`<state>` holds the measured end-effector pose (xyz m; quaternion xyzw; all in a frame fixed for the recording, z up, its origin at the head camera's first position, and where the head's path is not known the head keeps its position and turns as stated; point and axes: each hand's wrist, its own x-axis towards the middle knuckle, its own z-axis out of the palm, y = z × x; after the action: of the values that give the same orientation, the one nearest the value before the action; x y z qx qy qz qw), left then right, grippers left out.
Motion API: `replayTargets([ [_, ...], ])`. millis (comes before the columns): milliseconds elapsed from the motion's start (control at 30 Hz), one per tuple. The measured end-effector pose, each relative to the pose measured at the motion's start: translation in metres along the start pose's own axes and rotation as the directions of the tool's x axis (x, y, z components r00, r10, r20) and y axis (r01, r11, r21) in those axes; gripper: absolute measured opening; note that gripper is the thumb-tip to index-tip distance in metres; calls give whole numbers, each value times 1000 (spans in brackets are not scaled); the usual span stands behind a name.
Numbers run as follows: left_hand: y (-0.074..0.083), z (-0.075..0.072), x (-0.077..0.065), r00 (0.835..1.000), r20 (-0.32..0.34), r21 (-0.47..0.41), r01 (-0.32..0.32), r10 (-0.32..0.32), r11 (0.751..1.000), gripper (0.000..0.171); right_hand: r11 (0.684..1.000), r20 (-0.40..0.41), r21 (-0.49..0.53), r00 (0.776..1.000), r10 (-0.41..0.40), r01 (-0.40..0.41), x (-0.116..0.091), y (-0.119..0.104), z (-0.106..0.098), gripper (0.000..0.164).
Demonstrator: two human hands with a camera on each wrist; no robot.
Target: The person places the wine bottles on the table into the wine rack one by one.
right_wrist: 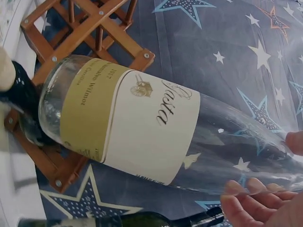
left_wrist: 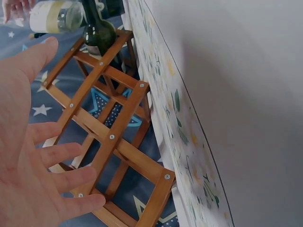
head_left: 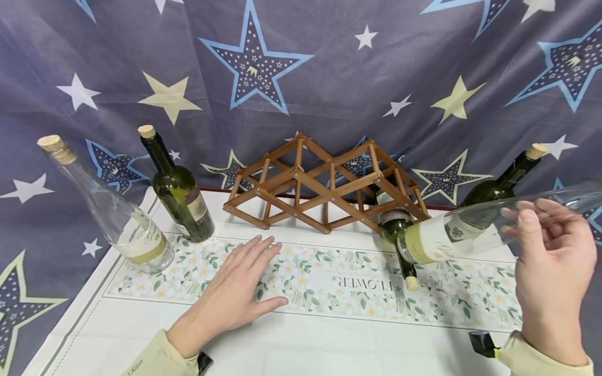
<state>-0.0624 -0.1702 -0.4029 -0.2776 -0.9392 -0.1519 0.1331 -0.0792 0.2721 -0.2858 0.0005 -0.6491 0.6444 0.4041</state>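
My right hand (head_left: 557, 256) holds a clear glass wine bottle (head_left: 435, 240) by its narrowing upper part. The bottle lies nearly level in the air, its base toward the rack; in the right wrist view its white-and-gold label (right_wrist: 151, 123) faces the camera. A wooden lattice wine rack (head_left: 297, 173) stands at the back of the table. A dark green bottle (head_left: 395, 225) lies in its right end, corked neck pointing outward, close to the clear bottle's base. My left hand (head_left: 235, 290), fingers spread and holding nothing, hovers over the table before the rack's left half.
On the left stand a clear corked bottle (head_left: 141, 235) and a dark green corked bottle (head_left: 181, 201). Another dark corked bottle (head_left: 498, 183) stands at the right, partly behind the held one. A floral runner (head_left: 320, 282) crosses the white tabletop. A star-patterned curtain (head_left: 329, 78) hangs behind.
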Motion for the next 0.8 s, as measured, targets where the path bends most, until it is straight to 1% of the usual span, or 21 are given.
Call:
replayTargets([
  [33, 0, 0, 0, 1000, -1, 3, -1, 1, 1000, 99, 1000, 5, -3, 1000, 3, -3, -1, 0, 1, 34],
  [100, 1, -1, 1, 1000, -3, 1, -5, 5, 1000, 99, 997, 5, 78, 1000, 17, -17, -3, 1, 2, 34],
  [267, 4, -1, 6, 1000, -11, -11, -8, 8, 1000, 99, 987, 19, 157, 999, 35, -38, -6, 3, 7, 34],
  [400, 7, -2, 10, 1000, -16, -13, -17, 16, 1000, 99, 980, 35, 191, 998, 54, -59, -10, 4, 13, 32],
  [567, 11, -2, 14, 999, -32, -21, -29, 28, 999, 101, 955, 80, 278, 993, 86, -105, -16, 6, 21, 32],
  [800, 15, -4, 19, 998, -50, -22, -49, 48, 999, 101, 933, 138, 327, 984, 113, -153, -27, 12, 29, 33],
])
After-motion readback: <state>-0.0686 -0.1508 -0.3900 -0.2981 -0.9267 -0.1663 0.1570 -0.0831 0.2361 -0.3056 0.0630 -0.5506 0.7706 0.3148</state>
